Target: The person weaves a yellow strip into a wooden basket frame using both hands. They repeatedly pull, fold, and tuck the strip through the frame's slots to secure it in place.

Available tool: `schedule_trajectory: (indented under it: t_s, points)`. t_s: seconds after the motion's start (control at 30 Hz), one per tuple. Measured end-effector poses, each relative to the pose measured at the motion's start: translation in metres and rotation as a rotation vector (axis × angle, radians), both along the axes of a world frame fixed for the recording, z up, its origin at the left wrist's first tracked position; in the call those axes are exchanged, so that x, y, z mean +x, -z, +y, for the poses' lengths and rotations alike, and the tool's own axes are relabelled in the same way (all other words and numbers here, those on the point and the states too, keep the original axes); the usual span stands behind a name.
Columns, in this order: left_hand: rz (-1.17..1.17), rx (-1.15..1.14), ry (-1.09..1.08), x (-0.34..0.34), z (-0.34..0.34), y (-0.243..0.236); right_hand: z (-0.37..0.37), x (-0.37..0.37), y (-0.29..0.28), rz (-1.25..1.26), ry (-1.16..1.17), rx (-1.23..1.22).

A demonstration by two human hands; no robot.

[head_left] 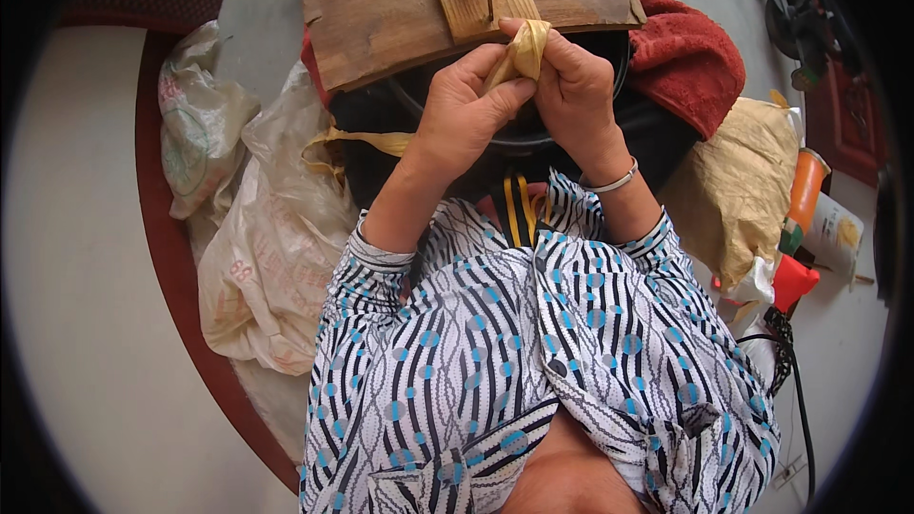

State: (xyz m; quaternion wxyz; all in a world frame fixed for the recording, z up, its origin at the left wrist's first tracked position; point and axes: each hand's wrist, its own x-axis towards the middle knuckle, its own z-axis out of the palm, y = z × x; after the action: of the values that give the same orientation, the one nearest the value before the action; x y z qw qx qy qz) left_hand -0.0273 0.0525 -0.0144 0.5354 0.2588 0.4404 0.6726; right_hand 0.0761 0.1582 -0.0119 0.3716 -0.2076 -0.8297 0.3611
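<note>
My left hand point(471, 95) and my right hand point(574, 86) are closed on a folded pale yellow strip point(528, 46), its bend standing up between my fingertips. The hands are close together at the near edge of a curved wooden board point(371, 24), over a dark round container point(405, 95). A lighter wooden block point(457, 0) lies across the board, with an upright post and a thin dark rod on it. A yellow strip point(371, 141) trails to the left below my left hand.
Crumpled plastic sacks point(257, 266) lie on the left. A red towel point(685, 57) is at the board's right end. Further right are a tan sack point(733, 181), an orange cylinder point(807, 186), a white container point(838, 238) and black cords point(800, 419).
</note>
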Motion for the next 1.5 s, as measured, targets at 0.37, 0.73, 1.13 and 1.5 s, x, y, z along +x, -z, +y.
schedule_trajectory:
  t_s: [0.37,0.73,1.13,1.5]
  points:
    - [1.223,-0.063,-0.274,-0.002,-0.024,0.005,0.006,0.013,0.007,-0.346,-0.141,0.234]
    - [1.3,0.227,-0.527,0.01,-0.019,0.028,-0.007,0.021,0.017,0.123,-0.639,-1.654]
    - [0.904,-0.185,-0.205,0.001,-0.008,0.001,-0.008,0.016,0.006,-0.101,-0.196,-0.084]
    - [0.355,-0.163,-0.071,0.021,-0.044,0.014,0.007,0.013,0.017,0.187,-0.189,-0.787]
